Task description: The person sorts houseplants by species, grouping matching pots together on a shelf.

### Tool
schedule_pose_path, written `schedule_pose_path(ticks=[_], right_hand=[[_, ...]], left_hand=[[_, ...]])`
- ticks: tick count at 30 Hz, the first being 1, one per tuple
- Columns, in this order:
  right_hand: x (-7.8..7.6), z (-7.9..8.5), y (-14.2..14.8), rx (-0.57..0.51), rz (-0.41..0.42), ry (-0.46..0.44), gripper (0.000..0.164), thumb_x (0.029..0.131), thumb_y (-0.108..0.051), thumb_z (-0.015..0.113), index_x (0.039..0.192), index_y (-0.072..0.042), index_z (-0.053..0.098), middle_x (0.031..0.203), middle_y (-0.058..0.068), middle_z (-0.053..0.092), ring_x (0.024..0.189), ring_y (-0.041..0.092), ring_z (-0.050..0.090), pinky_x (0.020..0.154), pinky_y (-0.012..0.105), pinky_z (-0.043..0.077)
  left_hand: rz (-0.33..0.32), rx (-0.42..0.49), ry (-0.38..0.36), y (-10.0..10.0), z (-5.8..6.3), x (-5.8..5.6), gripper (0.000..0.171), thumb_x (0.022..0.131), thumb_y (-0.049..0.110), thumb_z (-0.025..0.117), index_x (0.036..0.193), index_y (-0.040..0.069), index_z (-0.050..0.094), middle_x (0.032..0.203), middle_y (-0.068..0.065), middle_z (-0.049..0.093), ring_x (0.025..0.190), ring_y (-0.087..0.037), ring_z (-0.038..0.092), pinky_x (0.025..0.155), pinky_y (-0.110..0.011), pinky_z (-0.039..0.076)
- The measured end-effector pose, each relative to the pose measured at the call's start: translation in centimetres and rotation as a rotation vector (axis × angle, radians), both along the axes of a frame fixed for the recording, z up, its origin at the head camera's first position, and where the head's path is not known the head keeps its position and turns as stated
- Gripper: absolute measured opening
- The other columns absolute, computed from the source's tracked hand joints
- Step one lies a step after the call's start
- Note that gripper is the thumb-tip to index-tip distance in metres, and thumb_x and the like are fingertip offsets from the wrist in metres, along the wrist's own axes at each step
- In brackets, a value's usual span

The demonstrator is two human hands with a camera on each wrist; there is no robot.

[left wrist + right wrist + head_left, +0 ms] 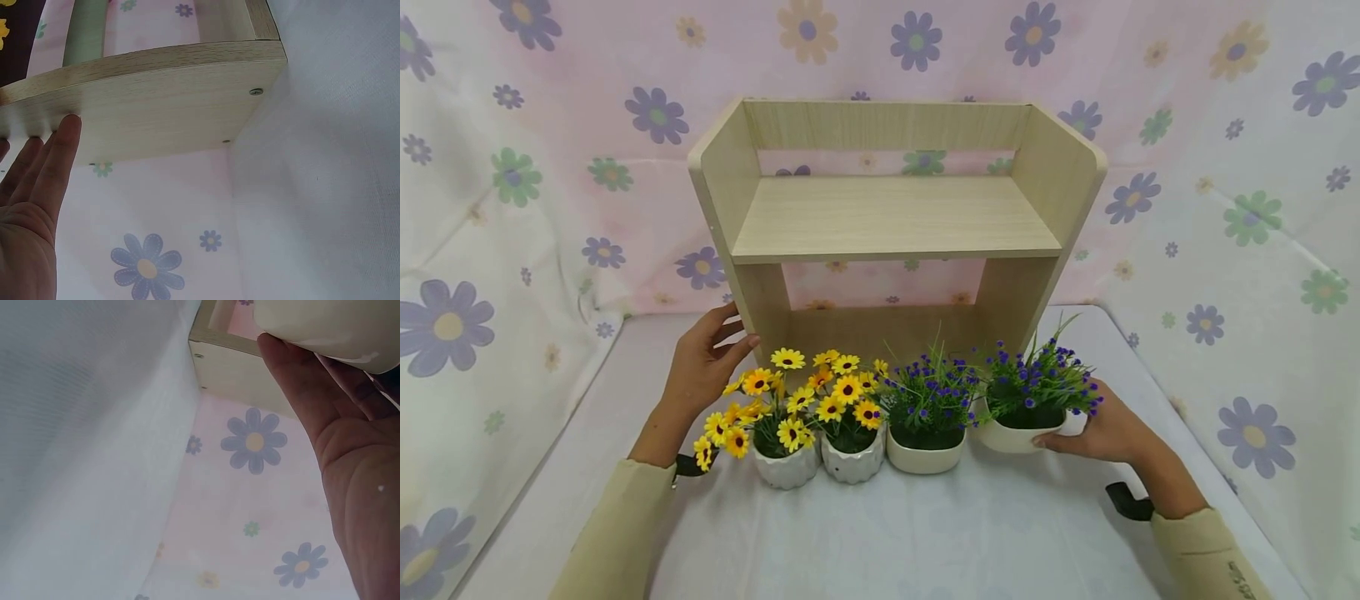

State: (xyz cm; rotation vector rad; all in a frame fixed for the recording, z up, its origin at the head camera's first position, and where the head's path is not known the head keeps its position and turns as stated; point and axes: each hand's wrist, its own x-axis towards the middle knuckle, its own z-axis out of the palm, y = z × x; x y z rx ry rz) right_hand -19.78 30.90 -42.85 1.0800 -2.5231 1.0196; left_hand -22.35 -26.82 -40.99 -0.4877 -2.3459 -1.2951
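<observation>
A light wooden two-tier shelf [895, 217] stands at the back of the table. My left hand [696, 367] is at its left side panel; in the left wrist view, straight fingers [59, 156] touch the panel's outer face. My right hand [1105, 429] holds the rightmost potted plant [1022, 433], purple-flowered in a cream pot, with the thumb in front and the other fingers behind. The pot tilts slightly; whether it touches the table I cannot tell. Close beside it stands another purple-flowered pot [927, 454]. Further left are two white pots with yellow flowers, one [852, 462] beside the other [786, 468].
A white cloth [925, 542] covers the table. Flower-printed fabric [1247, 333] hangs behind and at both sides. The row of pots stands in front of the shelf's lower tier [880, 325]. Screw heads [256, 92] show on the shelf's side.
</observation>
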Motion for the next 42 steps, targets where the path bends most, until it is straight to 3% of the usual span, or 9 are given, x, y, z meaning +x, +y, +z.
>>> schedule_pose_path(ticks=[9,16,22,30,38,42], right_hand=[[0.6,1.3,0.2,-0.031,-0.05,-0.027,0.092,0.059,-0.009,0.105,0.139,-0.017,0.061,0.13,-0.014,0.065,0.121,-0.001,0.058,0.099,0.01,0.047],[0.9,2.2,0.3,-0.131,-0.061,-0.12,0.114,0.059,0.004,0.102,0.156,-0.01,0.042,0.145,-0.01,0.051,0.133,-0.001,0.051,0.103,0.01,0.045],[1.0,3.1,0.3,-0.215,-0.057,-0.186,0.122,0.063,0.012,0.097,0.164,-0.012,0.031,0.153,-0.01,0.044,0.139,-0.001,0.046,0.106,0.011,0.041],[0.5,3.9,0.2,-0.289,-0.003,-0.138,0.097,0.066,0.021,0.088,0.153,0.001,0.048,0.143,-0.005,0.062,0.132,0.004,0.059,0.108,0.014,0.047],[0.5,4.9,-0.1,-0.33,-0.084,-0.11,0.099,0.069,0.023,0.084,0.157,-0.002,0.046,0.146,-0.009,0.06,0.133,0.001,0.057,0.105,0.013,0.048],[0.2,5.5,-0.5,-0.357,-0.087,-0.087,0.098,0.069,0.026,0.082,0.156,0.0,0.047,0.147,-0.009,0.059,0.134,0.002,0.057,0.105,0.013,0.048]], left_hand=[[0.007,0.001,-0.008,0.1,0.0,0.1,0.066,0.1,0.008,0.074,0.159,0.022,0.05,0.155,-0.008,0.056,0.133,-0.043,0.062,0.097,-0.02,0.054],[0.002,0.002,0.003,0.1,0.1,0.1,0.065,0.1,0.007,0.074,0.158,0.02,0.051,0.155,-0.009,0.057,0.133,-0.043,0.063,0.096,-0.017,0.054],[0.005,0.003,-0.004,0.1,0.1,0.1,0.065,0.1,0.007,0.074,0.159,0.019,0.051,0.155,-0.009,0.056,0.133,-0.043,0.062,0.095,-0.017,0.054],[0.003,0.001,-0.003,0.1,0.1,0.0,0.065,0.1,0.008,0.075,0.159,0.021,0.051,0.155,-0.009,0.056,0.133,-0.043,0.062,0.096,-0.019,0.054],[0.002,0.0,0.001,0.0,-0.1,0.0,0.065,0.099,0.008,0.075,0.158,0.021,0.051,0.155,-0.009,0.056,0.133,-0.042,0.063,0.096,-0.017,0.054],[0.003,0.005,0.0,0.0,-0.1,0.0,0.065,0.099,0.007,0.075,0.158,0.022,0.052,0.154,-0.008,0.057,0.132,-0.042,0.063,0.095,-0.017,0.054]])
